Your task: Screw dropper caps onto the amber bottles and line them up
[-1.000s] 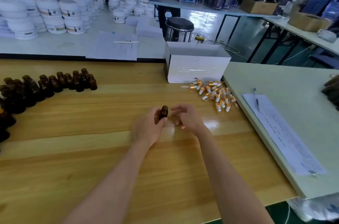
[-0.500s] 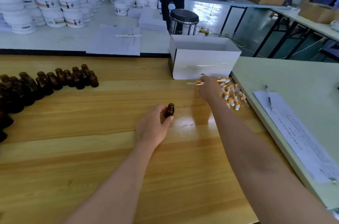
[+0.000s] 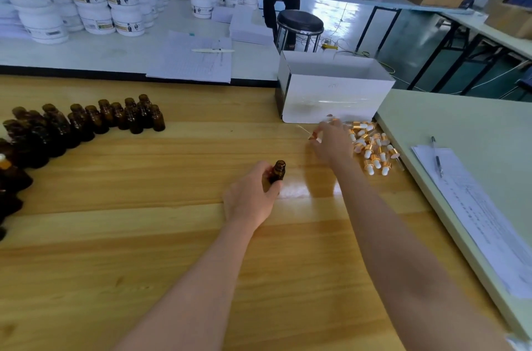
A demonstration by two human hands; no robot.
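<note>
1. right hand [image 3: 331,142]: moved from beside the bottle to the edge of the dropper cap pile [image 3: 372,149].
2. right hand fingers pinch one dropper cap [image 3: 313,136], glass pipette pointing left.
3. left hand [image 3: 250,198]: grips the uncapped amber bottle [image 3: 278,171], upright, mid wooden table [image 3: 144,235].
4. spare bottles [image 3: 95,120]: clustered far left.

The table [image 3: 144,235] is pale varnished wood, smooth and glossy enough to throw back white glare, the amber bottle [image 3: 278,170] is dark shiny glass, the dropper caps [image 3: 374,149] have gleaming gold metallic collars and matt white bulbs, and the white box [image 3: 331,100] is glossy card.
</note>
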